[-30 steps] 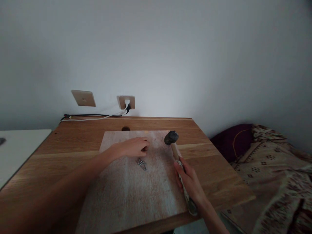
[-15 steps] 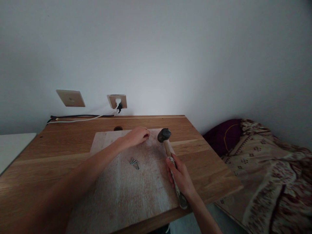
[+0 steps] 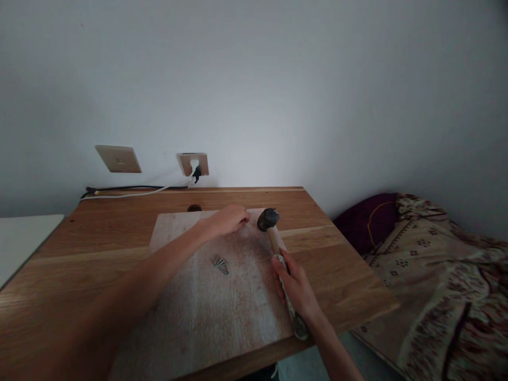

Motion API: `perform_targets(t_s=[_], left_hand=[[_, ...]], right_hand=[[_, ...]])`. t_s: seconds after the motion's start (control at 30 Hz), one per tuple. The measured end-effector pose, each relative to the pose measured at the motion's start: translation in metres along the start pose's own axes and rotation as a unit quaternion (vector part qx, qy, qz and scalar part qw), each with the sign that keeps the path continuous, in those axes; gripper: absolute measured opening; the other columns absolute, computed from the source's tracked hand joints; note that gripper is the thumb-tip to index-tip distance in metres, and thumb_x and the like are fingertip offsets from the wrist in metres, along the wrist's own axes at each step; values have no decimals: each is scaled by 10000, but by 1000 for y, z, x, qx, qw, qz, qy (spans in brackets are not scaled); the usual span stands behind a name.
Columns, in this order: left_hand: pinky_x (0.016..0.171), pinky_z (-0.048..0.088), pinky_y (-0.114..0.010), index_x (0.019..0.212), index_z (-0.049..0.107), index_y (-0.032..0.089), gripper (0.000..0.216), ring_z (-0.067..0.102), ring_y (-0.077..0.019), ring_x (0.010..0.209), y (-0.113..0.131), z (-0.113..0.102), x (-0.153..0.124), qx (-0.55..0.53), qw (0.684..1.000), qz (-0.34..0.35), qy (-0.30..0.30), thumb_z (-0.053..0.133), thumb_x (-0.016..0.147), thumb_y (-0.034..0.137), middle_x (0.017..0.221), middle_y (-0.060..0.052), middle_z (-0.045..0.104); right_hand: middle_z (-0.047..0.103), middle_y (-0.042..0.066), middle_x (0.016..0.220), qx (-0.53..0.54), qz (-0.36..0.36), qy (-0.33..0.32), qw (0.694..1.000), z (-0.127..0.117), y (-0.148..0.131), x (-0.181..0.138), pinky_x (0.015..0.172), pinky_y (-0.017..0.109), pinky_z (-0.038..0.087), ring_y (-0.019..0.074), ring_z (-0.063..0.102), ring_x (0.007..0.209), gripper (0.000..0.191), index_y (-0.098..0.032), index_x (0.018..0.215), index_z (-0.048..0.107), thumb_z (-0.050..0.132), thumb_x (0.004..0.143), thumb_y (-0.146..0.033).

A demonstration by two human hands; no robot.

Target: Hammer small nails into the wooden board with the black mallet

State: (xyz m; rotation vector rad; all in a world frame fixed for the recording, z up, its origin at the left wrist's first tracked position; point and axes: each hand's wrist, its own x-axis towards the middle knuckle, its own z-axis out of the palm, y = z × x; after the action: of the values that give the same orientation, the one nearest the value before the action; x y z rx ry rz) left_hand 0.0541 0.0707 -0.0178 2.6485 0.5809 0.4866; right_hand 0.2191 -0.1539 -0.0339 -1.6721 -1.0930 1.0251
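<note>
- No readable brand, label or writing anywhere on the tools, board or wall plates.
- Right hand (image 3: 296, 288) wrapped tight around the pale handle of a hammer (image 3: 278, 254), dark head raised just beside the left fingertips.
- Left hand (image 3: 226, 220) stretched forward, fingers bunched together at the far edge of the board (image 3: 222, 312); whatever sits pinched between them too small to make out.
- Small heap of nails (image 3: 220, 263) lying loose on the board, between the two hands and nearer the body than the left one.
- Pale, worn board lying flat on a brown wooden desk (image 3: 99, 254), under both hands.
- Beyond the left hand: round cable hole (image 3: 194, 208), wall socket (image 3: 193, 164) with a white plug and a black one, blank wall plate (image 3: 118, 159) further left, cables (image 3: 130, 191) running along the desk's back edge.
- Plain grey-white wall (image 3: 278, 95) behind.
- Right of the hammer hand, beyond the desk: patterned blanket (image 3: 436, 275) and dark maroon cushion (image 3: 371, 222).
</note>
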Motion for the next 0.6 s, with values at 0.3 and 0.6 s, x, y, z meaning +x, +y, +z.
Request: perform_targets(t_s=[0.3, 0.6], left_hand=[[749, 524, -271, 969, 741, 166, 212, 688, -165, 785, -14, 28, -15, -136, 982, -86, 98, 650, 800, 75, 855, -30, 744], [771, 548, -283, 1329, 642, 175, 570, 712, -177, 788, -10, 26, -14, -167, 970, -136, 111, 702, 769, 83, 896, -21, 768]], right_hand=[[479, -88, 565, 28, -2, -15, 999, 2, -13, 3, 277, 198, 346, 86, 411, 346, 434, -240, 854, 520, 584, 899, -667], [479, -75, 596, 13, -39, -51, 998, 16, -26, 15, 297, 198, 353, 87, 433, 367, 371, -256, 820, 493, 537, 968, -593]])
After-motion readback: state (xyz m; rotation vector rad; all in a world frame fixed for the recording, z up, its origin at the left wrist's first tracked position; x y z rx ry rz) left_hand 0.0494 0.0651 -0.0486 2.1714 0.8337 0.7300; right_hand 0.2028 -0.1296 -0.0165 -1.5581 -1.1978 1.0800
